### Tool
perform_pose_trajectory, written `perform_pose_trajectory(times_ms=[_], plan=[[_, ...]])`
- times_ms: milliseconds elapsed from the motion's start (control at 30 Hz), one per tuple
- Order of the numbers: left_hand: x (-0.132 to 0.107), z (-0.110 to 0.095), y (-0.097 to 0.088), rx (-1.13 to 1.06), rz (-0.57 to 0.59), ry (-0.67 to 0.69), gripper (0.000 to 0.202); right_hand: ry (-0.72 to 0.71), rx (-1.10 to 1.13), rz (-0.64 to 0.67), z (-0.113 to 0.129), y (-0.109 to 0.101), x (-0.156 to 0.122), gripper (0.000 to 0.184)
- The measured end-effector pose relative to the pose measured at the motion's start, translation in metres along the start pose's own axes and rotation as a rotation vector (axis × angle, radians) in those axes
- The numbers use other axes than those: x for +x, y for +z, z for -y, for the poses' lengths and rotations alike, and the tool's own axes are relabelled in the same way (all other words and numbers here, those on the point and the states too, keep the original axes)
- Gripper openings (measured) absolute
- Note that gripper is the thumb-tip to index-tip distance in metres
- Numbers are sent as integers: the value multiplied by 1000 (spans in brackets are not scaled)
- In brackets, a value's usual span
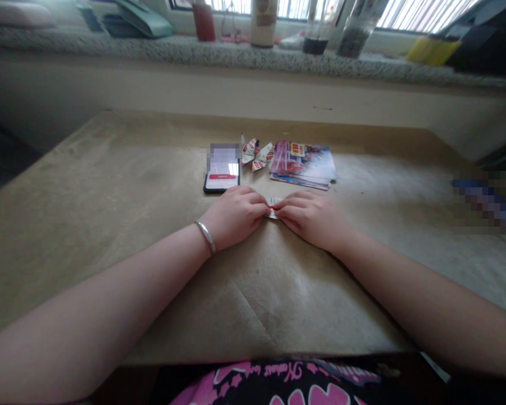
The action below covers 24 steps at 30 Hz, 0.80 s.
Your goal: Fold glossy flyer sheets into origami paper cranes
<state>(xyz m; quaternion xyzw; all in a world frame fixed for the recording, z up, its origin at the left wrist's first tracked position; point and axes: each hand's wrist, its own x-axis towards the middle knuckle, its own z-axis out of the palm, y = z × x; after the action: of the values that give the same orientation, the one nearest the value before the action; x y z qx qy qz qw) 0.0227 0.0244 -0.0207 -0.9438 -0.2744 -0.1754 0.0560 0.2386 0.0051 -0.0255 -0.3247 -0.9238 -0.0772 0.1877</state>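
Observation:
A small folded piece of printed paper (272, 213), white with a red mark, lies between my two hands over the middle of the table. My left hand (243, 212), with a silver bangle at the wrist, pinches its left side. From the other side my right hand (307, 215) has its fingertips closed on the paper's right part. The fingers cover much of it. Just beyond stand folded paper butterflies (257, 154) in white, red and orange. A phone (222, 171) with a lit screen lies past my left hand.
Behind my right hand is a stack of colourful printed leaflets (304, 163). A blurred blue item (489, 205) lies at the table's right. The tan-covered table (130, 169) meets a wall, above which a stone windowsill (219, 53) bears bottles, a jar and other items.

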Motion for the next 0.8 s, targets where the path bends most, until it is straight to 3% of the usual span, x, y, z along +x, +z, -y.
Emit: perform_pose_trajectory(times_ms=[300, 800], plan=[[-2, -2, -3, -5, 76, 7, 22, 31, 132, 61, -4, -4, -5, 22], [-1, -3, 0, -32, 46, -15, 20, 62, -26, 118, 0, -5, -4, 23]])
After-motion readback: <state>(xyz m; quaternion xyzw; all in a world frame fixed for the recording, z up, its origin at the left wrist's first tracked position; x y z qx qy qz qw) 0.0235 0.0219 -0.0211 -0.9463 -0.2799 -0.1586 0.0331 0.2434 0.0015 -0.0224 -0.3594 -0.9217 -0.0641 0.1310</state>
